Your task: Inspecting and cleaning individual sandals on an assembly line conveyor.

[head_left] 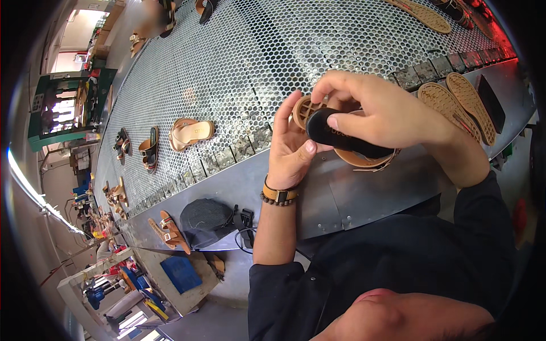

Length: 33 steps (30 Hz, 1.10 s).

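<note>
Above the table's near edge I hold a sandal with both hands. Its black insole [348, 138] faces up, and a tan strap [364, 160] curves out below it. A tan sole [305, 115] with a hollow grid shows at the insole's left end; how far the two parts are joined I cannot tell. My left hand [291, 145] is closed around that end, its thumb by the insole's edge. My right hand [378, 108] grips from above, thumb on the insole and fingers bent over the far side. The sandal's underside is hidden.
A perforated metal conveyor [239, 74] carries several sandals, including a cream-lined sandal [193, 132]. On the metal ledge [375, 196] lie tan soles [471, 105] at right. A dark cap [206, 223] and a brown sandal [170, 232] rest at left.
</note>
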Each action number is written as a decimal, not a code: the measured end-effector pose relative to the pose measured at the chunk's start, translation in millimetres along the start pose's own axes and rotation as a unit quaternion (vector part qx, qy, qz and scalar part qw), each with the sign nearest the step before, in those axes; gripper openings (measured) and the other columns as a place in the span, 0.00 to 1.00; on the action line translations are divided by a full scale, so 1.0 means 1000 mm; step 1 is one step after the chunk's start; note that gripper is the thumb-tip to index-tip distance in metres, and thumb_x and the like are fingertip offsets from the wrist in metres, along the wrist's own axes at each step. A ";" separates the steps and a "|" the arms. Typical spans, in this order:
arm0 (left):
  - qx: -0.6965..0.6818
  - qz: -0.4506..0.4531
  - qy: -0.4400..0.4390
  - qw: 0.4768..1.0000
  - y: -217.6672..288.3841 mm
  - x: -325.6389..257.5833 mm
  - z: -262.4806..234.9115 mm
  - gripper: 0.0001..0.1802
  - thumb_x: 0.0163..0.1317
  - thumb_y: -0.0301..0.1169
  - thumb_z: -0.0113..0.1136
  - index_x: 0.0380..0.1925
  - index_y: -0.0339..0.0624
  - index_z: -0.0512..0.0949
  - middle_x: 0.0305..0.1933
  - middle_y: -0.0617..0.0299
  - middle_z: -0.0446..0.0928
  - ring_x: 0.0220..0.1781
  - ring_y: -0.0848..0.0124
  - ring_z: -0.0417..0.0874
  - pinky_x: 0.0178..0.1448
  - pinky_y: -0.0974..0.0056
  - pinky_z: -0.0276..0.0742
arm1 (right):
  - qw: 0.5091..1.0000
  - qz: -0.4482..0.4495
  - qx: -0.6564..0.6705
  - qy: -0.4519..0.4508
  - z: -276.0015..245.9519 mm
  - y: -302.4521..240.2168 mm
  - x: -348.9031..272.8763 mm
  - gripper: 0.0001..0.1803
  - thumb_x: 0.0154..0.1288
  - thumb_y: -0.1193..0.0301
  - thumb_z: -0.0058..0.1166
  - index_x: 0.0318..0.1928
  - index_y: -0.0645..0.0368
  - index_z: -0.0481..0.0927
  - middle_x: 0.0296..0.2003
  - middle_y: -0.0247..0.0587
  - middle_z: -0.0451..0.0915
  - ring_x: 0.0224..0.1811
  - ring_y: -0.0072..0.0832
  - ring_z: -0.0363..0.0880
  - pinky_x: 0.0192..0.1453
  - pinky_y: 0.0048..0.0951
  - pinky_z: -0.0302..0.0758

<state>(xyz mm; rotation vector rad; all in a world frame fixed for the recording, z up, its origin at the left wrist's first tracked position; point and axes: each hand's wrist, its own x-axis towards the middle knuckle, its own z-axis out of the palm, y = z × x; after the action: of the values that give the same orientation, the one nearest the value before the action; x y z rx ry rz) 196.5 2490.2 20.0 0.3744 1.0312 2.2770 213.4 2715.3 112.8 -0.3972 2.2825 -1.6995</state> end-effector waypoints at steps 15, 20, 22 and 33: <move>0.033 0.033 -0.035 0.998 -0.004 0.003 0.012 0.36 0.70 0.21 0.61 0.76 0.40 0.61 0.77 0.40 0.67 0.76 0.54 0.73 0.69 0.54 0.82 | 0.860 -0.132 -0.457 0.187 0.034 -0.004 -0.035 0.22 0.52 0.66 0.70 0.44 0.65 0.79 0.37 0.41 0.79 0.40 0.34 0.81 0.39 0.34 0.78; 0.164 0.090 -0.051 0.981 -0.008 0.009 0.010 0.36 0.71 0.22 0.61 0.76 0.39 0.60 0.76 0.40 0.68 0.75 0.56 0.74 0.66 0.57 0.84 | 0.841 -0.123 -0.491 0.190 0.028 -0.008 -0.039 0.22 0.51 0.66 0.71 0.44 0.65 0.80 0.36 0.40 0.78 0.39 0.34 0.81 0.39 0.33 0.78; 0.188 0.107 -0.064 0.974 -0.008 0.011 0.013 0.35 0.71 0.23 0.62 0.76 0.39 0.61 0.76 0.41 0.68 0.75 0.57 0.74 0.66 0.57 0.83 | 0.876 -0.122 -0.433 0.175 0.029 -0.010 -0.042 0.29 0.52 0.67 0.74 0.52 0.65 0.77 0.40 0.45 0.78 0.43 0.42 0.80 0.45 0.39 0.76; 0.067 0.063 -0.010 0.996 -0.016 0.016 0.021 0.32 0.73 0.23 0.61 0.74 0.34 0.64 0.75 0.40 0.69 0.74 0.54 0.75 0.68 0.52 0.84 | 0.880 -0.100 -0.432 0.171 0.021 -0.006 -0.048 0.30 0.51 0.68 0.76 0.51 0.64 0.75 0.41 0.45 0.79 0.43 0.43 0.81 0.46 0.41 0.78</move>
<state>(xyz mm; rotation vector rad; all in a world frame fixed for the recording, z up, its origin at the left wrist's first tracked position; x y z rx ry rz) 200.5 2520.9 21.8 0.5304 1.1835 2.3150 266.2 2712.9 115.3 -0.5391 3.2882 -0.7327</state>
